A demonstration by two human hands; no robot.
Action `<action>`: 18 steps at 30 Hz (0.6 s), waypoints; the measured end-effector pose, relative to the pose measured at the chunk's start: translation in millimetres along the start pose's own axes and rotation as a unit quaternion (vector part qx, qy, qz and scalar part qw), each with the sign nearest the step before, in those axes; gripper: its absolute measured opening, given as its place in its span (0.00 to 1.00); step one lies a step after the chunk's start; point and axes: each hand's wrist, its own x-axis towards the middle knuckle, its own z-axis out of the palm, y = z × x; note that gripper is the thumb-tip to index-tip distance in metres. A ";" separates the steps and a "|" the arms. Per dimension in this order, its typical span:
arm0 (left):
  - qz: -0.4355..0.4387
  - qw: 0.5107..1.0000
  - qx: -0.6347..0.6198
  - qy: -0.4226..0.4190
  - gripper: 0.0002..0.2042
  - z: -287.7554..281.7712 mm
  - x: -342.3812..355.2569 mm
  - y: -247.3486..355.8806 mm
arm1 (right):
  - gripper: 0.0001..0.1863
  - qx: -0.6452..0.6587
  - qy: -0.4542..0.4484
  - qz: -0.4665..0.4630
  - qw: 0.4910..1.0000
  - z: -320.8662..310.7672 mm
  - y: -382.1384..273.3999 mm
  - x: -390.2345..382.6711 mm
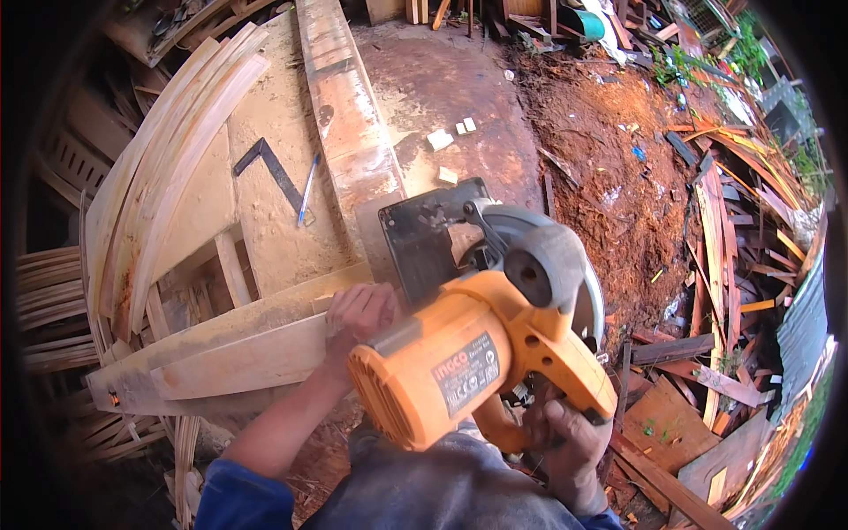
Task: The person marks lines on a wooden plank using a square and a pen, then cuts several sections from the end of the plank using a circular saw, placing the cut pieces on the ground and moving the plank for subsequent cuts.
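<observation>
- Head view: an orange circular saw (pixel 503 327) is held by the counter's (pixel 283 124) near right corner, its handle wrapped by the fingers of the right hand (pixel 574 435).
- The left hand (pixel 360 311) is placed at a pale board's (pixel 238 358) end, fingers curled; any grip cannot be told.
- Cutting seems partly done: offcuts (pixel 439 139) are scattered past the right edge; what is left cannot be judged.

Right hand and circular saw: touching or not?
Touching. The head view shows the right hand wrapped around the rear handle of the orange circular saw.
</observation>
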 end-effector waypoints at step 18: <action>-0.062 0.998 0.022 0.010 0.13 11.7 -16.1 6.7 | 0.13 0.001 -0.022 -0.243 0.970 52.9 -81.9 74.8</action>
